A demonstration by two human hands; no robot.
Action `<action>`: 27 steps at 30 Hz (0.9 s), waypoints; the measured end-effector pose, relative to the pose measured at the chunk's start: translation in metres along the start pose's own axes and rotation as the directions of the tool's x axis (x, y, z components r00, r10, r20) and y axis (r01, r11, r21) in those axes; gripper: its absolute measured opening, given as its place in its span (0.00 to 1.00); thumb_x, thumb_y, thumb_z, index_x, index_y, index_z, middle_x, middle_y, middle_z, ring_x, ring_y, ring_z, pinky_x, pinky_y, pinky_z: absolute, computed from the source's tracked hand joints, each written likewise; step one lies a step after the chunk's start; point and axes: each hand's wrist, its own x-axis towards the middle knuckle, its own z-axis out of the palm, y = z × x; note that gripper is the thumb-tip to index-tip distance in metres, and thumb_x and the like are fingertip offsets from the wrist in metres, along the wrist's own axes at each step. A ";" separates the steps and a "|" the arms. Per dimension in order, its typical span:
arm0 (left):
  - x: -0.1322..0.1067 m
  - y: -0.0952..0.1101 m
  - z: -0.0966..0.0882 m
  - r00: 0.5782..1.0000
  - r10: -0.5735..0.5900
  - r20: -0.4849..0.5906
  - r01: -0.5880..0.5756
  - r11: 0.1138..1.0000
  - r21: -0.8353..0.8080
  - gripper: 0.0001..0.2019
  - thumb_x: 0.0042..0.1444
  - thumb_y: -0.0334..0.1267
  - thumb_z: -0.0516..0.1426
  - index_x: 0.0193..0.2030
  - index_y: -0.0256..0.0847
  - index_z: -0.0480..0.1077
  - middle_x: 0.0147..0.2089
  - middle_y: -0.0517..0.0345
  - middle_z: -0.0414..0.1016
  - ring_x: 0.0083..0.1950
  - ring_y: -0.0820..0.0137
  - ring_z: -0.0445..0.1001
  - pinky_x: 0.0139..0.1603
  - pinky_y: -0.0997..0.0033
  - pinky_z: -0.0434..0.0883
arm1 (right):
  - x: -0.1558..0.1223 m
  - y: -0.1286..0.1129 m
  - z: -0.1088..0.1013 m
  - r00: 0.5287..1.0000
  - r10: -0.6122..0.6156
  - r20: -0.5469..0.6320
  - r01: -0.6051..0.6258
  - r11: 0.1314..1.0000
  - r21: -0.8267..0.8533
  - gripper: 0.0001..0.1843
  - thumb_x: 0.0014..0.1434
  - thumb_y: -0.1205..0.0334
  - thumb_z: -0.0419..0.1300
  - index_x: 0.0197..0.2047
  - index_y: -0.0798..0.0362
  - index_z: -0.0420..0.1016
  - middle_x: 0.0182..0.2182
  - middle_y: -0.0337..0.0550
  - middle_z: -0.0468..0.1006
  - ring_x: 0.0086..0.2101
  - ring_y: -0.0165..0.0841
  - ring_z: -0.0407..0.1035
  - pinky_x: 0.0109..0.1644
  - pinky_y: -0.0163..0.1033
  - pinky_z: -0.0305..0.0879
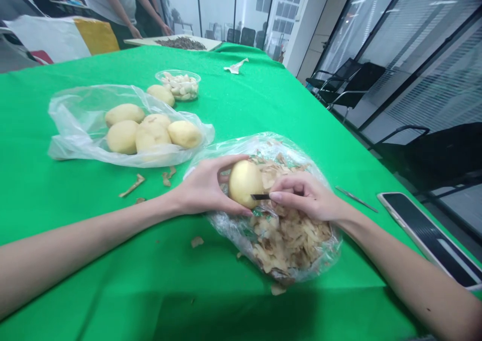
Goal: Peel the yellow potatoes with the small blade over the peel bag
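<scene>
A peeled, pale yellow potato (pixel 244 183) is held by my left hand (pixel 205 185), its fingers and thumb curved around the left side. My right hand (pixel 301 195) pinches a small thin dark blade (pixel 259 197), whose tip meets or nearly meets the potato's right side; most of the tool is hidden in the fingers. Both hands are over a clear plastic bag (pixel 327 258) spread on the table and heaped with brown potato peelings (pixel 289 240). To the left, several pale potatoes (pixel 122 136) lie on another translucent plastic bag (pixel 75 110).
A tub of white peeled cloves (pixel 183 86) stands behind the bagged potatoes. A thin metal tool (pixel 356 199) and a phone (pixel 429 238) lie at the right on the green cloth (pixel 94 286). Another person (pixel 113 4) stands at the far end beside a board (pixel 211 44).
</scene>
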 end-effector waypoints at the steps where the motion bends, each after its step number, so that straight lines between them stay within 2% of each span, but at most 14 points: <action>1: 0.000 0.000 0.000 1.000 0.004 -0.001 -0.004 1.000 0.007 0.47 0.29 0.47 0.74 0.61 0.43 0.68 0.59 0.48 0.74 0.58 0.50 0.73 0.62 0.44 0.69 | 0.000 0.000 0.000 1.000 -0.001 0.001 0.001 1.000 0.003 0.16 0.59 0.50 0.62 0.31 0.56 0.74 0.19 0.36 0.70 0.20 0.25 0.60 0.23 0.32 0.54; 5: 0.000 -0.001 0.000 1.000 0.019 -0.006 -0.018 0.999 0.039 0.47 0.29 0.47 0.74 0.61 0.43 0.68 0.59 0.49 0.74 0.60 0.49 0.72 0.64 0.44 0.66 | 0.001 -0.001 0.002 1.000 0.005 0.021 -0.006 1.000 0.022 0.16 0.59 0.51 0.62 0.31 0.56 0.73 0.19 0.36 0.70 0.20 0.25 0.60 0.23 0.32 0.56; 12: 0.000 0.001 0.001 1.000 -0.011 0.017 0.011 0.999 -0.031 0.47 0.29 0.46 0.74 0.61 0.42 0.67 0.61 0.46 0.72 0.60 0.49 0.72 0.61 0.44 0.69 | 0.001 0.001 0.003 0.999 -0.005 0.040 0.005 1.000 0.011 0.16 0.60 0.51 0.61 0.32 0.57 0.73 0.19 0.35 0.69 0.19 0.24 0.57 0.21 0.31 0.51; 22: 0.001 0.002 0.002 0.999 -0.026 0.020 0.027 0.999 -0.040 0.49 0.28 0.44 0.74 0.62 0.39 0.66 0.62 0.43 0.71 0.60 0.48 0.72 0.61 0.44 0.69 | 0.005 -0.002 0.006 0.997 -0.057 0.061 0.057 0.998 -0.009 0.14 0.61 0.55 0.60 0.31 0.58 0.73 0.16 0.32 0.65 0.17 0.22 0.52 0.19 0.30 0.46; 27: 0.001 0.003 0.003 0.999 -0.037 0.019 0.039 0.994 -0.103 0.49 0.27 0.43 0.75 0.61 0.38 0.67 0.62 0.43 0.70 0.60 0.47 0.72 0.61 0.43 0.69 | 0.000 -0.001 0.002 0.999 -0.020 0.041 0.021 1.000 -0.022 0.15 0.61 0.53 0.60 0.32 0.58 0.73 0.18 0.35 0.68 0.19 0.23 0.57 0.20 0.31 0.50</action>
